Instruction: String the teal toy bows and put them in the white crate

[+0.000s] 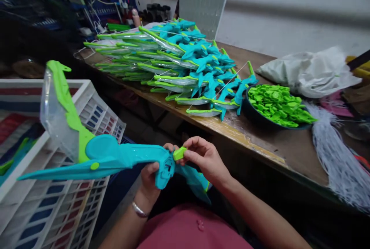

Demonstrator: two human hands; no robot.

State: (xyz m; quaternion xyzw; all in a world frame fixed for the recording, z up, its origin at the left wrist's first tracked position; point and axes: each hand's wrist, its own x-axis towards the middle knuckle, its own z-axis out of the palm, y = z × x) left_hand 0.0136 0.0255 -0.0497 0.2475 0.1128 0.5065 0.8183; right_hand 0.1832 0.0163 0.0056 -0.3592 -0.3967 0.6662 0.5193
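My left hand (150, 175) is wrapped round the handle end of a turquoise plastic toy bow (115, 156), whose lime-green limb with a clear plastic sheet reaches up at the left. A slotted opening shows in the bow's near end. Between thumb and fingers, my right hand (206, 160) pinches a small green plastic piece (179, 153) right beside that end. Whether the piece touches the bow, I cannot tell. Part of the bow's other limb (196, 183) shows below my right hand; the fingers of my left hand behind the bow are partly hidden.
On the wooden table (260, 145) lies a large pile of similar toy bows (173, 60). A dark bowl (248, 114) holds many green pieces; behind it lies a white plastic bag (309, 71). White strings (338, 156) hang over the table edge. A white plastic crate (69, 202) stands at left.
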